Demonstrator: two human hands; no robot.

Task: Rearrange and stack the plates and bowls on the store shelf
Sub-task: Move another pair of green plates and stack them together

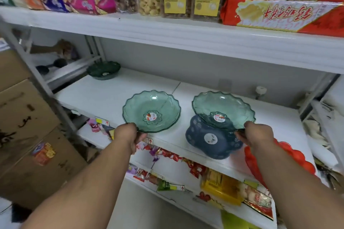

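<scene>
Two clear green scalloped bowls are over the white middle shelf (104, 95). My left hand (128, 135) grips the near rim of the left green bowl (151, 110). My right hand (257, 134) grips the near rim of the right green bowl (223, 110), which is tilted above a dark blue flowered bowl (212, 139) at the shelf's front edge. A dark green bowl (103, 70) sits far back at the shelf's left end. A red plastic dish (297, 156) shows behind my right forearm, partly hidden.
The shelf above (167, 29) holds snack packs, jars (176, 0) and red boxes (283, 11). Candy and packets fill the lower shelf (186, 163). Cardboard boxes (28, 126) stand at the left. A small white knob (260, 90) is at the back right.
</scene>
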